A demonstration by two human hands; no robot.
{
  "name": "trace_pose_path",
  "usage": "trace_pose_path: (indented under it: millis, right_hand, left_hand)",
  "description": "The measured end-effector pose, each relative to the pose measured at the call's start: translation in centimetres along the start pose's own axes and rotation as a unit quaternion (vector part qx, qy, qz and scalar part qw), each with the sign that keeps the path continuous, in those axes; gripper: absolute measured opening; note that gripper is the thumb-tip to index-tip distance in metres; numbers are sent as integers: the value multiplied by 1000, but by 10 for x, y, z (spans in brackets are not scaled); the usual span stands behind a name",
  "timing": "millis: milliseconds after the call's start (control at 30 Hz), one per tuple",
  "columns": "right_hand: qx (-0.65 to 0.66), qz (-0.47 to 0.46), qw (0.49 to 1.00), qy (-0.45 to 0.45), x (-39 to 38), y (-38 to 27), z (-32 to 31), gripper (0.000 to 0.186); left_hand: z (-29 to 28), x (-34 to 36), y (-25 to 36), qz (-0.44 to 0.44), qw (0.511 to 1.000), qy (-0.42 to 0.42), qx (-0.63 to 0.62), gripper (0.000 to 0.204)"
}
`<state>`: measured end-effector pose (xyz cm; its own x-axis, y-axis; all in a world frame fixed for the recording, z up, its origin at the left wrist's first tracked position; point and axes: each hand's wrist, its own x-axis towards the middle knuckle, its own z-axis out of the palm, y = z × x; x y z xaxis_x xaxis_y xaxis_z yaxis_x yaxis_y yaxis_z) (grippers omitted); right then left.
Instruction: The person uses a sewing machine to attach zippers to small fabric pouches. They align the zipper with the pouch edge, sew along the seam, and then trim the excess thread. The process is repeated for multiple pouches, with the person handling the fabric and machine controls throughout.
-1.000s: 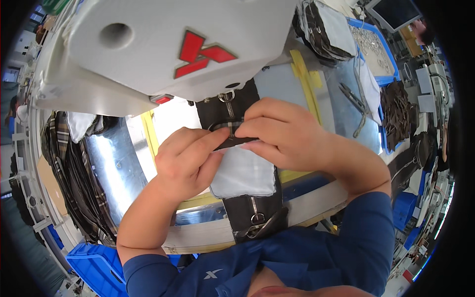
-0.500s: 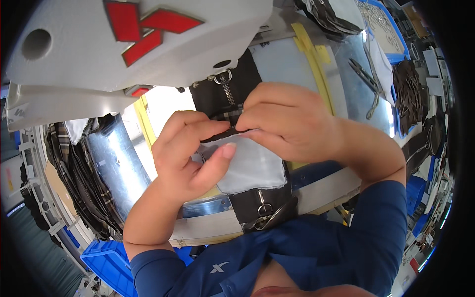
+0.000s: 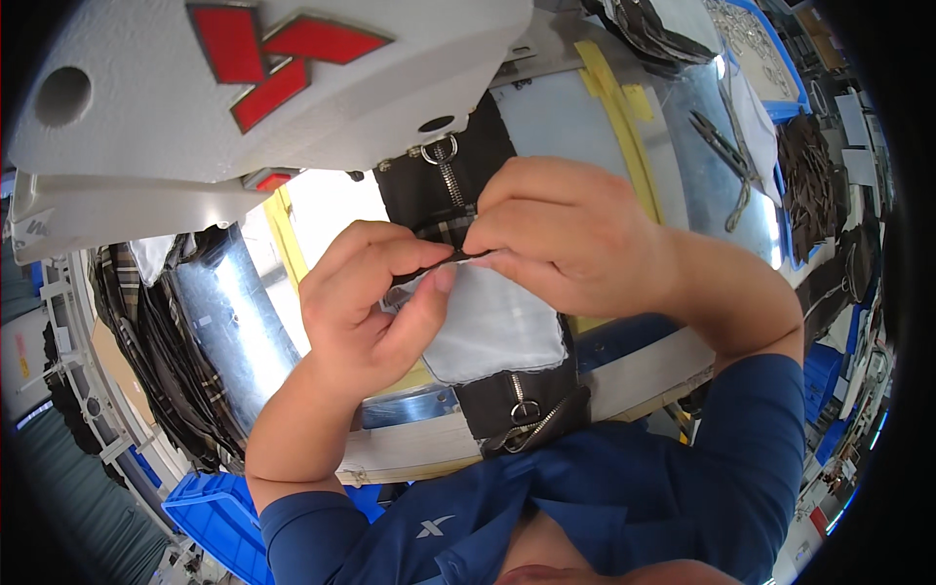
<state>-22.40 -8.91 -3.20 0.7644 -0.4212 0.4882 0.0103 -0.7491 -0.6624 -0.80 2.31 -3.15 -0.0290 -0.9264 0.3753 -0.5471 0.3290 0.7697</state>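
Note:
A dark fabric strip point(image 3: 492, 136) with a metal zipper point(image 3: 451, 185) and a D-ring point(image 3: 439, 150) runs from under the sewing machine point(image 3: 322, 107) toward me. Over its nearer part lies a pale fabric piece point(image 3: 497, 327) with a dark stitched edge. My left hand point(image 3: 375, 302) pinches the folded far edge between thumb and index finger. Close beside it, my right hand point(image 3: 565, 239) pinches the same edge. The fingers hide part of the fold. Below the pale piece show a second D-ring point(image 3: 525, 411) and an open zipper.
Stacked dark and plaid fabric point(image 3: 161, 361) lies at the left, above a blue crate point(image 3: 224, 526). Thread snips point(image 3: 721, 146) rest on the metal surface at the right. Beyond them stand a blue tray point(image 3: 756, 58) of small metal parts and a heap of brown strips point(image 3: 809, 185).
My left thumb has moved up and closed against the index finger on the fabric edge. The right hand keeps its pinch with little movement.

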Motion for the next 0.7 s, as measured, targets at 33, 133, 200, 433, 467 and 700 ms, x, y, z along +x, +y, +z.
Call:
trace_pose_path:
  millis: [33, 133, 200, 433, 467, 700]
  right_hand:
    - [1, 5, 1000, -4, 0, 0, -1, 18]
    - [56, 48, 997, 8, 1, -3, 1, 17]
    - [71, 59, 996, 11, 2, -3, 4, 16]
    - [79, 80, 994, 7, 1, -2, 5, 11]
    - [79, 80, 994, 5, 1, -2, 5, 11]
    - [68, 93, 993, -6, -1, 1, 4, 9]
  left_hand:
    - [0, 0, 0, -5, 1000, -1, -6, 19]
    - [1, 0, -1, -16, 1000, 0, -17, 19]
    - [3, 0, 0, 6, 1000, 5, 8, 18]
    - [4, 2, 1, 38, 998, 6, 41, 18]
    - [4, 2, 2, 28, 999, 2, 36, 18]
    - [1, 0, -1, -114, 988, -31, -99, 16]
